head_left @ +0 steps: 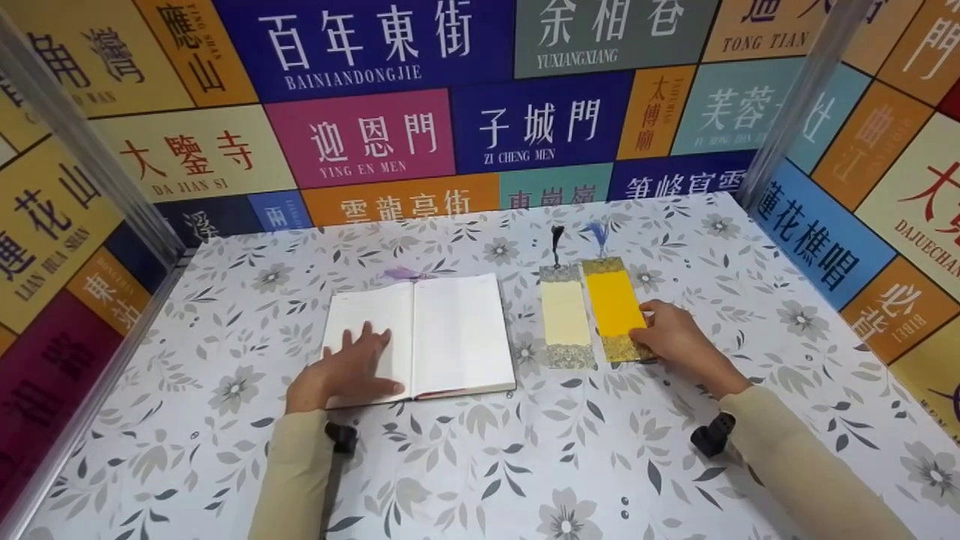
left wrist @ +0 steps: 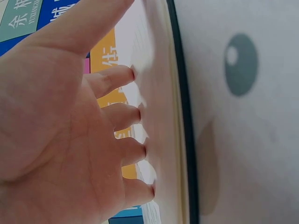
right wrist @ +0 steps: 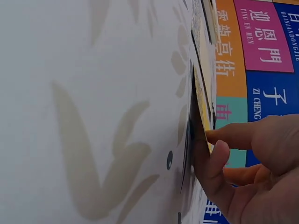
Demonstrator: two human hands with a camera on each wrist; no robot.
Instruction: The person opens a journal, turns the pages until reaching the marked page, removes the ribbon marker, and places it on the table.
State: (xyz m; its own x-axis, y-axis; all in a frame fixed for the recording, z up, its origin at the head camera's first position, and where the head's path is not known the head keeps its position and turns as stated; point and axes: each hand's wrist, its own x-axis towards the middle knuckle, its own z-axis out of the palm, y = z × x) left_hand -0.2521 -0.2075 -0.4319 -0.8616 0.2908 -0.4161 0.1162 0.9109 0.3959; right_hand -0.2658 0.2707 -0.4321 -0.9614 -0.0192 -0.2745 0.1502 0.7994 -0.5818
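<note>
An open notebook (head_left: 465, 330) with blank white pages lies on the flowered tabletop. My left hand (head_left: 349, 367) rests on its left page with fingers spread; in the left wrist view the fingertips (left wrist: 140, 114) press the paper. To the notebook's right, my right hand (head_left: 679, 337) pinches the lower right edge of a yellow bookmark (head_left: 615, 304) with a blue tassel. The right wrist view shows that bookmark's edge (right wrist: 202, 102) lifted, thumb above it and a finger beneath. Just left of it lies a cream bookmark (head_left: 564, 313) with a dark tassel.
A purple tassel (head_left: 405, 273) sticks out past the notebook's top edge. The white tabletop (head_left: 465, 472) has a grey leaf and flower print. Behind stands a wall panel (head_left: 375, 135) of coloured blocks with Chinese characters, and similar panels close off both sides.
</note>
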